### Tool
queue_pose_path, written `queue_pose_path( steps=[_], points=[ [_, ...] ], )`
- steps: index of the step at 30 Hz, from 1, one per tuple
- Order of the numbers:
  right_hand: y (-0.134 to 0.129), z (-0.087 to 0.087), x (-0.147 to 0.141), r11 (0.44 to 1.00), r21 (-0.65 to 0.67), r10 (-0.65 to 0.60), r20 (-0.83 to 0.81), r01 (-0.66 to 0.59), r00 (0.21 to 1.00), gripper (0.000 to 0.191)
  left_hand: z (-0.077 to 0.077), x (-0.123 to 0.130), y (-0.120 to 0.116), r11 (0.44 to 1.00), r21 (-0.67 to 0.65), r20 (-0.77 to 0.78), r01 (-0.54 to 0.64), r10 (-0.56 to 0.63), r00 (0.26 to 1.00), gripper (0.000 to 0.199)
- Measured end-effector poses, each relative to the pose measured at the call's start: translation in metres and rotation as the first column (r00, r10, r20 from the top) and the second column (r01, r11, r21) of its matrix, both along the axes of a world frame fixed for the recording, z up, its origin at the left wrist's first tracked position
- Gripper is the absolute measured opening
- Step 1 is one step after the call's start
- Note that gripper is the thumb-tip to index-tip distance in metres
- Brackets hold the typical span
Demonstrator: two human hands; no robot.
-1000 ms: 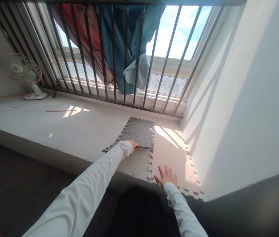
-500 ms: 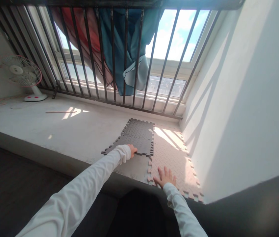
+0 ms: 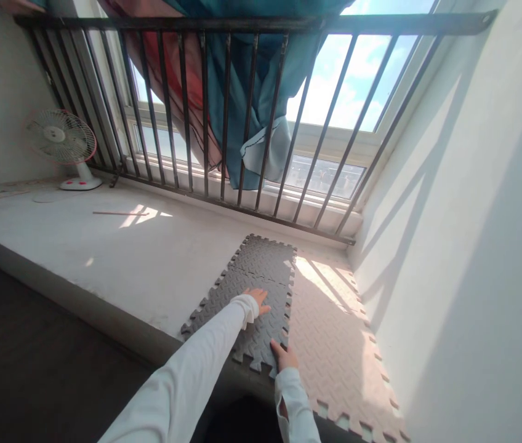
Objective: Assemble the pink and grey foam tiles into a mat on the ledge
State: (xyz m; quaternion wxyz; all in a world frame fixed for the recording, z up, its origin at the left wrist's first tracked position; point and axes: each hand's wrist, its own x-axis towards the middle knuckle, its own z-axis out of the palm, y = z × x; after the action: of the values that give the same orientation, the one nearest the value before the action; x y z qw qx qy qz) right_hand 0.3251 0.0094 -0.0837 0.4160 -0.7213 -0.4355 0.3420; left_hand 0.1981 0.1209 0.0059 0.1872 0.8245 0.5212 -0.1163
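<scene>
Dark grey foam tiles (image 3: 265,261) with toothed edges lie joined on the pale ledge. My left hand (image 3: 258,300) rests on the nearer dark tile with its fingers spread. At that tile's front right corner is my right hand (image 3: 284,355), its thumb or finger touching the edge; the rest of its fingers are hidden. Lighter pinkish foam tiles (image 3: 330,344) lie along the right of the dark ones, partly in sunlight. The near dark tile's front teeth reach the ledge's front edge.
Dark metal railing (image 3: 187,114) and hanging curtains (image 3: 254,117) stand behind the ledge (image 3: 117,246). A white fan (image 3: 80,175) is at the back left, a thin stick (image 3: 120,213) nearer. A white wall (image 3: 464,246) borders the right side.
The near dark tile now lies flatter and reaches closer to the front edge. My left hand has opened out on it. My right hand has moved left from the pinkish tile to the dark tile's corner.
</scene>
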Motion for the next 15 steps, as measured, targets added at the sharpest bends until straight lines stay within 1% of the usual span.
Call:
queue_pose_path(
  steps=[3,5,10,12,15],
  points=[
    [0.000,-0.007,0.003,1.000,-0.006,-0.009,-0.145,0.008,0.989,0.047,-0.018,0.011,0.029,0.996,0.062,0.004,-0.068,0.068,0.998,0.058],
    [0.000,-0.010,0.003,1.000,0.005,-0.025,-0.234,0.027,0.972,0.047,-0.028,0.021,0.046,0.993,0.086,0.013,-0.083,0.082,0.997,0.058],
    [-0.004,-0.012,-0.002,0.994,0.017,-0.099,-0.295,0.109,0.950,0.043,-0.049,0.042,0.075,0.993,0.096,0.034,-0.066,0.063,0.997,0.058],
    [-0.007,-0.011,-0.005,0.992,0.022,-0.114,-0.315,0.127,0.942,0.043,-0.055,0.046,0.082,0.995,0.078,0.033,-0.060,0.058,0.998,0.058],
    [-0.010,-0.011,-0.009,0.987,0.024,-0.146,-0.297,0.160,0.944,0.046,-0.060,0.046,0.089,0.997,0.058,0.030,-0.050,0.049,0.998,0.057]
  ],
)
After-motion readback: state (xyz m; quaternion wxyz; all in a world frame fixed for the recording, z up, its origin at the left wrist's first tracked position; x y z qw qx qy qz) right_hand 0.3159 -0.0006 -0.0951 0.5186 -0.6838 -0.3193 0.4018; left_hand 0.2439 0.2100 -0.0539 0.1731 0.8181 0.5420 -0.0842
